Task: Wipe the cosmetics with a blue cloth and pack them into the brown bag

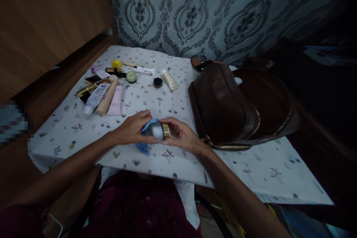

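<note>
Between my two hands, above the table's near edge, lies a frosted cosmetic jar (pixel 155 131) on its side, its gold lid (pixel 166 131) pointing right. My left hand (pixel 137 128) is closed round the jar's left end with a blue cloth (pixel 143 148) pressed against it; part of the cloth hangs below the fingers. At the lid end, the thumb and fingers of my right hand (pixel 182 135) grip the gold rim.
Several cosmetics lie at the left, among them a pink tube (pixel 115 100), a beige tube (pixel 107 95) and a green jar (pixel 131 77). Farther back are a small black jar (pixel 157 82) and a cream tube (pixel 169 80). An open brown leather bag (pixel 223 108) stands at right on the patterned tablecloth (pixel 156 100).
</note>
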Tool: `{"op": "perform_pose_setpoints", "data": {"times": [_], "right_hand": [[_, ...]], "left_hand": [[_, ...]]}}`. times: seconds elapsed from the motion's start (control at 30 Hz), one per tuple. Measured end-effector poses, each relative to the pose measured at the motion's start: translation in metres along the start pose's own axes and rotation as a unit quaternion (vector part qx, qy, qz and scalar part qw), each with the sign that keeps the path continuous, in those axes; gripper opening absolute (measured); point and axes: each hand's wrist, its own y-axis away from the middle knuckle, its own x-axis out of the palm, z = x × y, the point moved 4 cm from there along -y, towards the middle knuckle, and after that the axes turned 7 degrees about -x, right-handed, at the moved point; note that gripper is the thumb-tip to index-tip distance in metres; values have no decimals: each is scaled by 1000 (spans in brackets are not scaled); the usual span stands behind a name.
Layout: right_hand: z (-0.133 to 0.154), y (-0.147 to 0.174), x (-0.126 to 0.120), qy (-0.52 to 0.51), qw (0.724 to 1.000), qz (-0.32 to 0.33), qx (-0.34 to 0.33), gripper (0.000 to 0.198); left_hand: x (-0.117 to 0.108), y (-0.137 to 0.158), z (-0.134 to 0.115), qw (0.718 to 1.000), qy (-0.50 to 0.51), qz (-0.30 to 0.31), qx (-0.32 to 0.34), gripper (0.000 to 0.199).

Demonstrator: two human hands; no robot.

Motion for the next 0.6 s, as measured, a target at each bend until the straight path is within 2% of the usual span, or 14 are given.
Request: {"op": "perform_pose_setpoints", "data": {"times": [0.13,0.27,0.37,0.47,0.6], "right_hand": [[1,3,-2,27,999,19,-12,63],[3,10,-1,81,995,31,-44,64],[6,16,1,111,992,39,-42,58],[10,19,3,129,990,34,-41,55],[14,23,6,124,992,25,-26,58]], "left_hand": [[5,9,-7,999,-15,-39,24,61],[10,24,-16,988,-67,-102,94,64],[12,32,-24,975,-118,-130,134,58],[12,31,-26,977,-141,-112,112,57],[16,25,-18,992,-120,-43,21,68]]}}
